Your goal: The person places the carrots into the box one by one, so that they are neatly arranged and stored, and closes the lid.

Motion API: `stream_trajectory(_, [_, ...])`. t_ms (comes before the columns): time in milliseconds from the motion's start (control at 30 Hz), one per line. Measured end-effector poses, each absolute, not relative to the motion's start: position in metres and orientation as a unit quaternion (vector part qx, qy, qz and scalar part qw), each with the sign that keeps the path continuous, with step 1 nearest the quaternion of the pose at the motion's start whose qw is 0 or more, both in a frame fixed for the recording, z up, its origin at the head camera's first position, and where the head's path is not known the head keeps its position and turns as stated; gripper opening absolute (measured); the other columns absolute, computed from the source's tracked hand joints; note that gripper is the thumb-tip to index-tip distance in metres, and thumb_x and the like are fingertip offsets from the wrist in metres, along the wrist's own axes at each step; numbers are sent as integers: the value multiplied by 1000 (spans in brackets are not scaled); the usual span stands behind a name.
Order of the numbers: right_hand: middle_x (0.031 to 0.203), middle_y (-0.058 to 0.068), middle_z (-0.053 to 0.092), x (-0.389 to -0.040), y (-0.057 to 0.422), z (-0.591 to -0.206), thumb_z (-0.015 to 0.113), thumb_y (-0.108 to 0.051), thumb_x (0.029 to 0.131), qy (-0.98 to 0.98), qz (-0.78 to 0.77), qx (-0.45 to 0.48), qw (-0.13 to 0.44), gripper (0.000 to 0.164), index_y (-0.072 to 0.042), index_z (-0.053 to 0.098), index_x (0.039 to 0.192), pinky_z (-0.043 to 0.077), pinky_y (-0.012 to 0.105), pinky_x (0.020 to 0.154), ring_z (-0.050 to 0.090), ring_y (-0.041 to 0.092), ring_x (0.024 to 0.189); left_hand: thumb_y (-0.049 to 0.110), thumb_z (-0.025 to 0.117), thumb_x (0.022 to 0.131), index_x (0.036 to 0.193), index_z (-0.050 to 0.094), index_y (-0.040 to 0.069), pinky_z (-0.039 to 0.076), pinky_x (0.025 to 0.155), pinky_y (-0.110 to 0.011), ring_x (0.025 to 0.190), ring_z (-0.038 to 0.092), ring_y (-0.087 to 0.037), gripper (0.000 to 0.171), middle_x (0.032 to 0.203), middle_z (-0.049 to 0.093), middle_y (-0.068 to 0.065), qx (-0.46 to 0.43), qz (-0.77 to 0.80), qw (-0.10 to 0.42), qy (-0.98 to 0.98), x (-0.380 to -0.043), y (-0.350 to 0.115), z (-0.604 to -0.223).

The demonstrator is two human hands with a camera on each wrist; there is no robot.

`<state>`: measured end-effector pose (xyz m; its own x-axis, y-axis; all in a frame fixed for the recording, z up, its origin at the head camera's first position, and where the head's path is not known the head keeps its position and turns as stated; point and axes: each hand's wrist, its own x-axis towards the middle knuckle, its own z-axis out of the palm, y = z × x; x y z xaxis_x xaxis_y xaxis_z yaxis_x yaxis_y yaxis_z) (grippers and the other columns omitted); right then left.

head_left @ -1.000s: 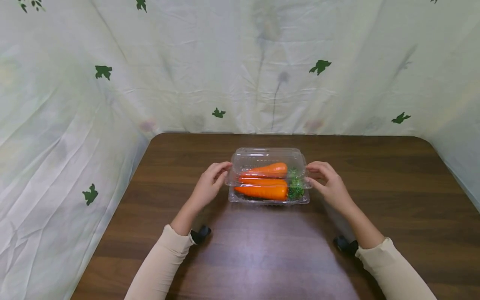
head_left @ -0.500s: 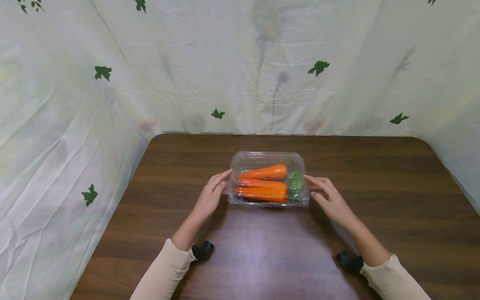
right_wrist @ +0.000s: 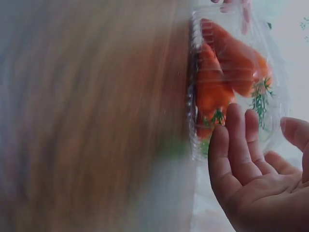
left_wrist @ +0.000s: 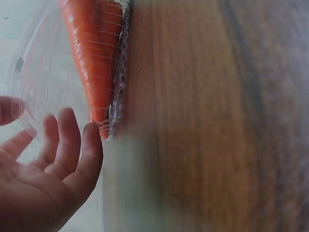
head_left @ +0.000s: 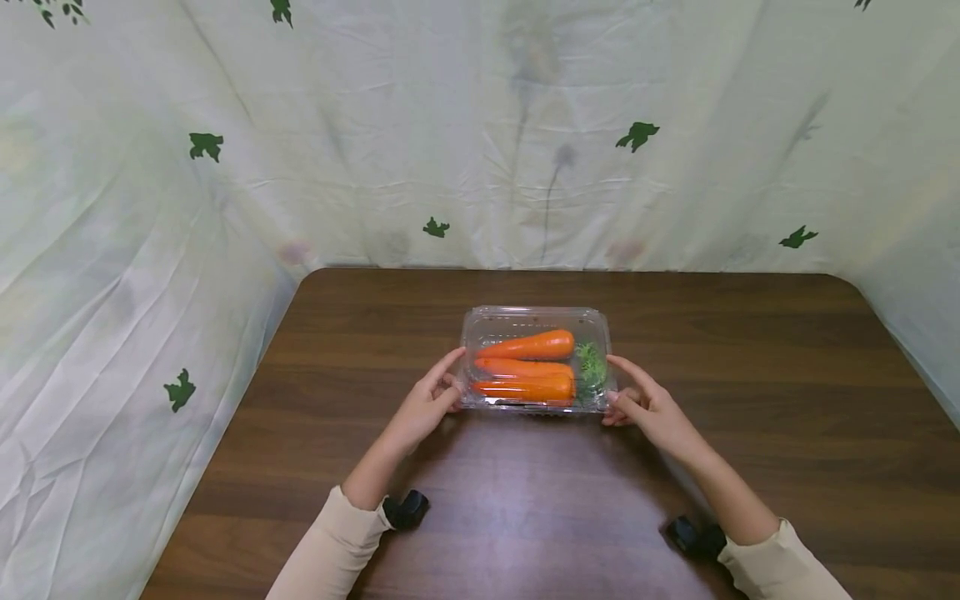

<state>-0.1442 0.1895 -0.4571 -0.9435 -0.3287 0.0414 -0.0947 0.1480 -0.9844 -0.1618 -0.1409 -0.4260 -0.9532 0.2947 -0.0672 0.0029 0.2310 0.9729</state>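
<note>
A clear plastic clamshell container (head_left: 517,314) rests on the table with its lid down over the base. Inside lie three orange carrots (head_left: 527,344), tips to the left, with leafy green tops (head_left: 591,367) at the right end. My left hand (head_left: 420,410) grips the left side, its index finger along the edge and thumb at the front corner. On the opposite side my right hand (head_left: 663,417) pinches the rim in the same way, with its lower fingers curled beneath the thumb. In the left wrist view, curled fingers (left_wrist: 69,140) touch the container's end. Lid glare partly hides the front carrot.
The brown wooden table (head_left: 510,508) extends all around the container. A pale fabric backdrop (head_left: 480,125) with green leaf shapes hangs behind and at the sides. Dark wrist cameras (head_left: 406,510) sit low over the table.
The container's lid has come down from partly raised to lying over the base. Both hands have moved down and nearer with it, and their thumbs now sit at the front corners.
</note>
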Motion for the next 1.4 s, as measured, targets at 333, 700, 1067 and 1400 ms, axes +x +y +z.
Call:
stream_trajectory(333, [67,20,57,-139,185,-458,50,-8,91,701,-696,-90,122,57,-9,22,141,51,47,61,61,37,61,-9,44,86,142,22,10,51,65,-38,60,56,-21,63,64,55,-15,102,679,182,704,-163,-143,-432])
stream_trajectory(700, [62,12,55,-139,179,-458,52,1,88,692,-711,-75,103,58,-8,25,139,51,38,53,58,19,52,-10,44,84,141,24,11,49,55,-29,50,53,-18,64,57,54,-12,80,689,192,695,-163,-143,-431])
stream_trajectory(1067, [59,9,54,-143,175,-461,47,9,85,676,-727,-68,97,61,-9,24,139,50,33,51,54,17,52,-5,47,86,139,29,19,48,53,-28,50,54,-17,62,57,55,-9,74,692,180,695,-171,-146,-455])
stream_trajectory(1400, [72,16,58,-141,184,-460,53,-17,91,729,-671,-45,128,57,-18,25,141,48,34,57,59,28,62,3,48,91,141,28,17,49,58,-37,53,52,-22,56,57,52,-13,77,651,183,732,-169,-152,-447])
